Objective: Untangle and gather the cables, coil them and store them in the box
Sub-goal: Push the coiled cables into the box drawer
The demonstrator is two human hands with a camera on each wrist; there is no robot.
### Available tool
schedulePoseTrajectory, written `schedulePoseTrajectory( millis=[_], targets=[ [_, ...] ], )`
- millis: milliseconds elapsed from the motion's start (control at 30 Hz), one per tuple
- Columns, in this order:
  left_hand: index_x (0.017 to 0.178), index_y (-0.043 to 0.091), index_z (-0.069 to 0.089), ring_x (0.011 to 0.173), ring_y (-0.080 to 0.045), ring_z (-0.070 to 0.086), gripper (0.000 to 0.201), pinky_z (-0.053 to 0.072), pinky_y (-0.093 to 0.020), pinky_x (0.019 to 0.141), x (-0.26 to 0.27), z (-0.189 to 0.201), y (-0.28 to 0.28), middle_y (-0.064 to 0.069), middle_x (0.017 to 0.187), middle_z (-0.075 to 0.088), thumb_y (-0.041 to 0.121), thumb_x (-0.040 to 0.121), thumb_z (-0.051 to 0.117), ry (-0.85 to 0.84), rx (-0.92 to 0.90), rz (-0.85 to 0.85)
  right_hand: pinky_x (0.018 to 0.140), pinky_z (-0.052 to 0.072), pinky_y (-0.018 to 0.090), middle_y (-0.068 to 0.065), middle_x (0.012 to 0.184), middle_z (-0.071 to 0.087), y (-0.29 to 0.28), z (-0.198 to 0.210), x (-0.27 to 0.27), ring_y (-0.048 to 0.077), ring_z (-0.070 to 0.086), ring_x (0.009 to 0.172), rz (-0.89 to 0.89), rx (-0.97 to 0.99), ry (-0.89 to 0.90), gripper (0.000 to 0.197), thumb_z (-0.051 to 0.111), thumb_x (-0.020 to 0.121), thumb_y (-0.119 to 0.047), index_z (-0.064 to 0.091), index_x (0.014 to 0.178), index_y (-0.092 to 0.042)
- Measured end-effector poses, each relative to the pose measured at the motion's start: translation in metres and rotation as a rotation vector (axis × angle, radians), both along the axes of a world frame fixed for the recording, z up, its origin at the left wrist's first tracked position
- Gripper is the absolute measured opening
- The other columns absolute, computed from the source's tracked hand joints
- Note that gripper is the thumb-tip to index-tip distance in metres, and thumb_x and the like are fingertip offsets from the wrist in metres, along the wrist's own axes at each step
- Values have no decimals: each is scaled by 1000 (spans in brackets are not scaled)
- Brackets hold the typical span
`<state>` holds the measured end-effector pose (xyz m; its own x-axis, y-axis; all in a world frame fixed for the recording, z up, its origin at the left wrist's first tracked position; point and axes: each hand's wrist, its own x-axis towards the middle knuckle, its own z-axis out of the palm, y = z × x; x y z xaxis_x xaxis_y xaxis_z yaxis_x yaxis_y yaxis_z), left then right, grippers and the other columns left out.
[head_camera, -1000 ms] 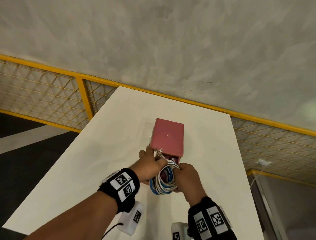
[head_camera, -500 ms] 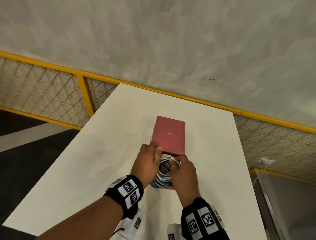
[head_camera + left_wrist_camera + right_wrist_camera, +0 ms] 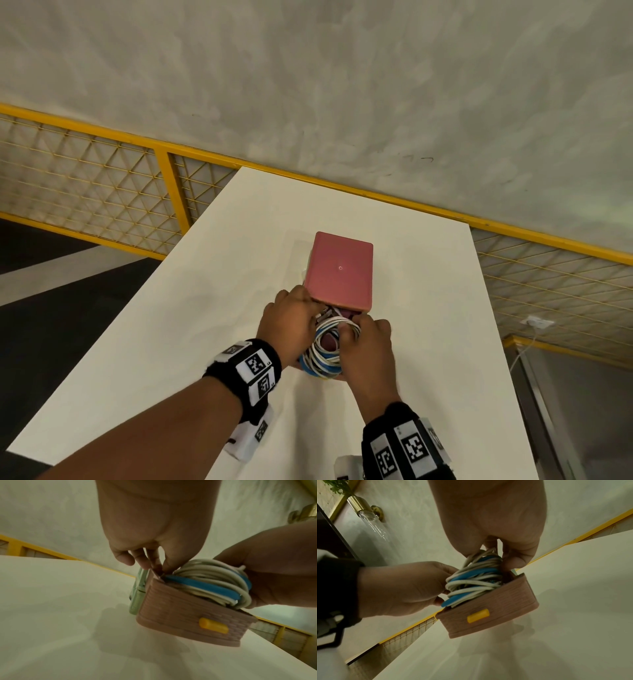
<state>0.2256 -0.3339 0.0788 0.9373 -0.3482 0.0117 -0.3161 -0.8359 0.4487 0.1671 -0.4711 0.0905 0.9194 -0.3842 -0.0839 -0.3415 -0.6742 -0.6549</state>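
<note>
Grip on both sides is closed around the coil of cables (image 3: pixel 325 346) right now: my left hand (image 3: pixel 291 325) has its fingers curled round the left side of the bundle, with the fingertips (image 3: pixel 145 563) also down at the corner of the box (image 3: pixel 188 622), and my right hand (image 3: pixel 368 342) wraps the right side with the thumb hooked over the top loops. I'd say I'm squeezing from both sides because the white and blue loops want to spring open, and they need to stay tight to fit the opening. The coil sits partly inside the pink box, directly under my fingers, with a good chunk above the rim. The lid (image 3: pixel 339 270) stands open just past my knuckles, out of the way. The yellow latch (image 3: pixel 477 615) faces back toward my wrists. Box rests on the worktop (image 3: pixel 205 308) below both hands. Looks like it just needs pressing down next.
</note>
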Motion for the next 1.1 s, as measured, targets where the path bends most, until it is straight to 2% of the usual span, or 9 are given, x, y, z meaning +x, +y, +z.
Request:
schedulePoseTrajectory(
  millis=[100, 200, 333, 500, 667, 767, 933, 1033, 1100],
  targets=[
    [95, 22, 70, 92, -30, 60, 22, 53, -41, 75, 4, -4, -2, -5, 98, 63, 22, 83, 52, 10, -133, 104, 75, 55, 41, 5, 105, 46, 0, -6, 1, 28, 62, 77, -9, -44, 2, 25, 46, 96, -37, 56, 106, -17],
    [89, 16, 71, 87, -28, 61, 16, 52, -43, 78, 6, -10, -2, -9, 89, 63, 20, 86, 56, 65, -354, 178, 71, 54, 39, 3, 107, 47, 0, -10, 4, 28, 62, 83, -44, -103, -8, 27, 43, 96, -43, 53, 109, -21],
    [97, 19, 71, 89, -19, 60, 40, 48, -36, 86, -9, -16, 3, -4, 90, 62, 41, 92, 38, 75, -501, 69, 69, 52, 38, 4, 104, 51, 2, -16, 8, 29, 59, 89, -72, -188, -44, 28, 41, 96, -43, 56, 107, -22],
    [125, 26, 64, 98, -9, 57, 46, 54, -31, 84, -24, -30, 10, 8, 99, 47, 50, 89, 48, 37, -656, 129, 69, 53, 38, 3, 97, 53, 0, -18, 16, 27, 60, 84, -104, -222, -84, 20, 50, 92, -34, 66, 99, -25],
    [123, 30, 64, 97, -18, 54, 42, 48, -33, 88, -31, -40, 3, 8, 99, 48, 49, 89, 48, -14, -510, 93, 75, 49, 37, -7, 93, 55, 1, -18, 23, 22, 60, 86, -205, -80, -102, 9, 59, 86, -33, 51, 85, -34],
    [120, 23, 65, 93, -23, 53, 45, 48, -37, 84, -25, -40, 0, 1, 100, 50, 44, 90, 38, -73, -380, 89, 75, 50, 39, -4, 94, 54, 1, -22, 26, 24, 59, 87, -227, -47, -118, 11, 61, 85, -41, 57, 82, -31],
    [122, 23, 60, 99, -25, 52, 46, 54, -41, 75, -22, -33, 0, -4, 110, 54, 41, 90, 33, -108, -295, 80, 80, 49, 37, 3, 111, 58, -3, -24, 11, 26, 56, 101, -37, -83, -192, 30, 52, 90, -45, 69, 104, -25],
    [96, 21, 66, 88, -27, 56, 25, 53, -43, 65, -19, -30, 2, -3, 97, 61, 34, 87, 47, -299, -202, -22, 94, 46, 42, -8, 139, 45, -5, -23, -17, 20, 43, 123, 179, -276, -62, 66, 36, 83, -70, 48, 136, -31],
    [95, 22, 69, 86, -25, 58, 19, 52, -43, 67, -18, -34, 6, 0, 93, 63, 32, 86, 55, -394, -156, -170, 108, 33, 52, -11, 157, 26, -8, -20, -28, 20, 26, 140, 265, -322, 60, 91, 30, 74, -82, 26, 150, -31]
  ],
)
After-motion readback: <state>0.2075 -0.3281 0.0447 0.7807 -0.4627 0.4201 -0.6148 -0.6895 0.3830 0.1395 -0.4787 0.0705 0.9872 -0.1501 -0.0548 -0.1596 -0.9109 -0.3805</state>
